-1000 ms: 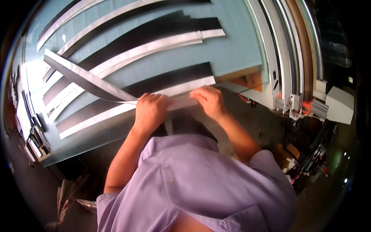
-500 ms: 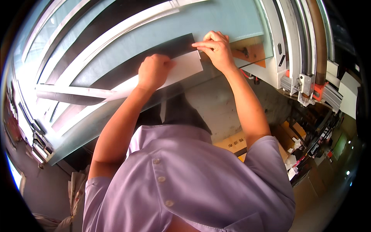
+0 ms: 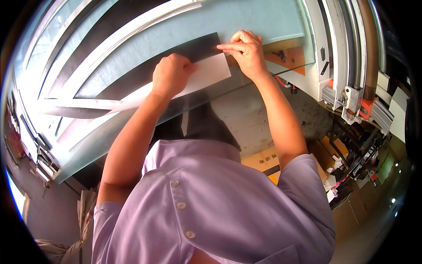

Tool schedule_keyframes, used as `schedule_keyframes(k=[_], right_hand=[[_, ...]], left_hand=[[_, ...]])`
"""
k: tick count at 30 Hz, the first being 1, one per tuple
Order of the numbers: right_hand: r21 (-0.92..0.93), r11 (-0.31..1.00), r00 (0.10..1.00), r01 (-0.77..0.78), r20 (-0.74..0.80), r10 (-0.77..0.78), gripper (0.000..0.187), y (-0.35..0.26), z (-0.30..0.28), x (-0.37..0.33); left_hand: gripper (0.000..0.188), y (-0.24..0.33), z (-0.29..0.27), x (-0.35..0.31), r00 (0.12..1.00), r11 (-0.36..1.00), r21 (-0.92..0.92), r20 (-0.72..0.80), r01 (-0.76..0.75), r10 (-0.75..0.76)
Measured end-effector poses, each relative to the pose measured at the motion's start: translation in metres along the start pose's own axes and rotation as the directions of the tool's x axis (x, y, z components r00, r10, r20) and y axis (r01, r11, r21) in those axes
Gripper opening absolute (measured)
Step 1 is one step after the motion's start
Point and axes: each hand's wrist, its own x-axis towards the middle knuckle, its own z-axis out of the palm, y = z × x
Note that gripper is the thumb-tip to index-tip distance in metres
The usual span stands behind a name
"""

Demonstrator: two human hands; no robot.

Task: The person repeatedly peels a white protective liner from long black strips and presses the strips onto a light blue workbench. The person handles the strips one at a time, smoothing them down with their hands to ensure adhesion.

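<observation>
Table (image 3: 272, 22): glass-edged, pale blue-green top, running from far left to the right side; lilac shirt (image 3: 237, 189) of the wearer fills the lower middle; metal rail (image 3: 347, 53) stands along the right side; far strips (image 3: 136, 27), dark and white, lie across the upper left of the table, bowed by the lens; carton (image 3: 263, 159), tan, sits below table level, right of the legs. Black strip (image 3: 189, 49) lies near the front edge of the table, its right end square and just beside the right hand; white strip (image 3: 211, 72) lies along its near side, its right end broad and flat; curled strip (image 3: 83, 104), pale above and grey below, rises at the left, and whether it is one piece with the white strip cannot be told. Left hand (image 3: 170, 74): over the white strip, fingers curled in, thumb toward the right; strip emerges on both sides of it; whether the fingers grip or only press cannot be told. Right hand (image 3: 247, 50): forefinger and thumb brought close together, fingertips (image 3: 221, 46) at the right end of the black strip; whether an edge is pinched between them cannot be told.
</observation>
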Motion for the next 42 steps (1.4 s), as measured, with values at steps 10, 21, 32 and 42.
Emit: schedule_keyframes(k=[10, 21, 32, 42], right_hand=[[-0.038, 0.998, 0.999, -0.052, -0.018, 0.051, 0.012, -0.011, 0.004, 0.002], [-0.081, 0.996, 0.999, -0.049, -0.026, 0.047, 0.011, -0.015, 0.005, 0.001], [-0.111, 0.990, 0.996, -0.083, 0.012, 0.084, 0.014, -0.016, 0.005, 0.000], [-0.128, 0.989, 0.997, -0.074, 0.004, 0.075, 0.015, -0.017, 0.006, 0.000]], left_hand=[[0.024, -0.001, 0.000, 0.002, 0.999, 0.999, -0.007, 0.013, 0.037, -0.037], [0.030, -0.063, -0.037, -0.061, 0.983, 0.984, 0.175, -0.185, 0.011, 0.022], [0.028, -0.068, -0.038, -0.048, 0.977, 0.966, 0.224, -0.193, 0.130, -0.087], [0.031, -0.066, -0.043, -0.042, 0.978, 0.961, 0.217, -0.157, 0.169, -0.137]])
